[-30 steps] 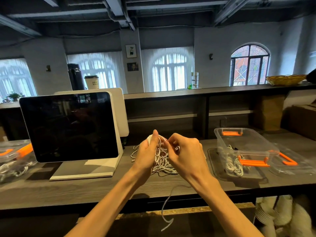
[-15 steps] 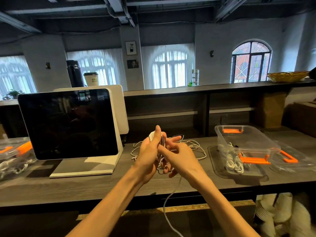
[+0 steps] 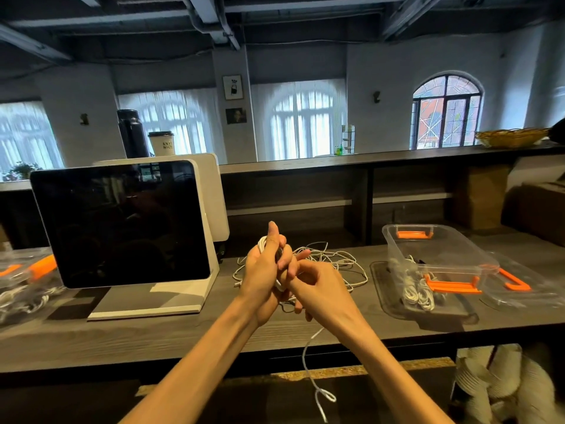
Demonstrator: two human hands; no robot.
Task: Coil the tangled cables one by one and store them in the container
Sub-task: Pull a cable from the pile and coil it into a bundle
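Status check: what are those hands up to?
Left hand grips white cable coil. Right hand pinches its tail. Tangle on counter; container open, nothing in the way.

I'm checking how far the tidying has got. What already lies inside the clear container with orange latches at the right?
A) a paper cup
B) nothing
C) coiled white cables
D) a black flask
C: white coiled cables show through the clear container wall, at its near end.

Container [image 3: 440, 249] right of tangled cables [image 3: 333, 261]
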